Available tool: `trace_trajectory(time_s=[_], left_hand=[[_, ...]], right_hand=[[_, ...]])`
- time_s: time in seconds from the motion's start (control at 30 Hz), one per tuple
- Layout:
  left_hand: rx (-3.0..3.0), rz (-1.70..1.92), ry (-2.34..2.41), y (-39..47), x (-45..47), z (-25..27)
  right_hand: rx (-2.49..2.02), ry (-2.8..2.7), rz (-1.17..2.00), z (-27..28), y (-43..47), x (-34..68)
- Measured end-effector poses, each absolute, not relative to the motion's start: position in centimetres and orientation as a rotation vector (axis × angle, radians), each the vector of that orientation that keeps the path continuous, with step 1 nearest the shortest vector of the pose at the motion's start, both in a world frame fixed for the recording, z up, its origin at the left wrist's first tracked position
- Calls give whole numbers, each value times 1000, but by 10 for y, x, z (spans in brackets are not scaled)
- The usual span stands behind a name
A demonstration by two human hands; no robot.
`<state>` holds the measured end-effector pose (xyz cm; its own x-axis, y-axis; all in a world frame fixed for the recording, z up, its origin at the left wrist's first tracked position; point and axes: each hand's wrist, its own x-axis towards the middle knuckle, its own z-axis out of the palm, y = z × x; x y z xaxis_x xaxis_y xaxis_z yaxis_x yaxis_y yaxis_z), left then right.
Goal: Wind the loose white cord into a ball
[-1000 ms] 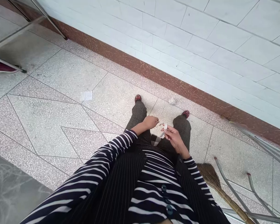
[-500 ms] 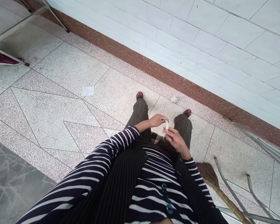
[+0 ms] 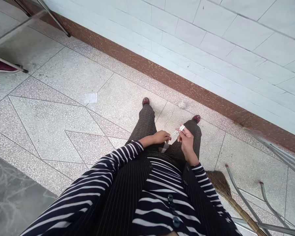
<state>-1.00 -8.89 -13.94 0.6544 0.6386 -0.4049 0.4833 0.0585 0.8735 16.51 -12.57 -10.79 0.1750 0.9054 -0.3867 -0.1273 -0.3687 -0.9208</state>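
In front of my lap, my right hand [image 3: 186,141] grips a small white piece [image 3: 182,127], its outer end sticking out past the fingertips. It looks like a narrow band or folded loop; I cannot tell its exact kind. To its left is my left hand [image 3: 161,136], fingers closed in a pinch. A thin pale strand [image 3: 173,133] stretches straight between the two hands. On the floor beyond my feet lies a ball of white yarn [image 3: 182,104], with a loose yarn tail [image 3: 172,111] trailing back toward me.
A straw broom [image 3: 232,203] leans at the lower right beside metal tube legs [image 3: 243,193]. White paper [image 3: 90,97] lies on the tiled floor. A metal-legged piece of furniture [image 3: 55,19] stands upper left, with another person's shoe [image 3: 2,66] near it. A tiled wall [image 3: 186,42] runs ahead.
My hands have drawn apart, the left one down and toward my body. The white piece, earlier an upright loop between both hands, is now tilted in my right hand, with the strand pulled straight.
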Motion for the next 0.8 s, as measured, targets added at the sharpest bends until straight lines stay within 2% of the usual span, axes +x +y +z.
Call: trace_trajectory(time_s=[0.17, 0.4, 0.8], left_hand=[[1632, 64, 782, -97, -10, -119], [1578, 181, 800, -64, -22, -92], [1563, 44, 800, -94, -24, -116]], right_hand=[[-1632, -838, 1224, -136, -121, 174], [-1654, -884, 1273, -143, -123, 174], [-1558, -646, 1288, -142, -110, 185]])
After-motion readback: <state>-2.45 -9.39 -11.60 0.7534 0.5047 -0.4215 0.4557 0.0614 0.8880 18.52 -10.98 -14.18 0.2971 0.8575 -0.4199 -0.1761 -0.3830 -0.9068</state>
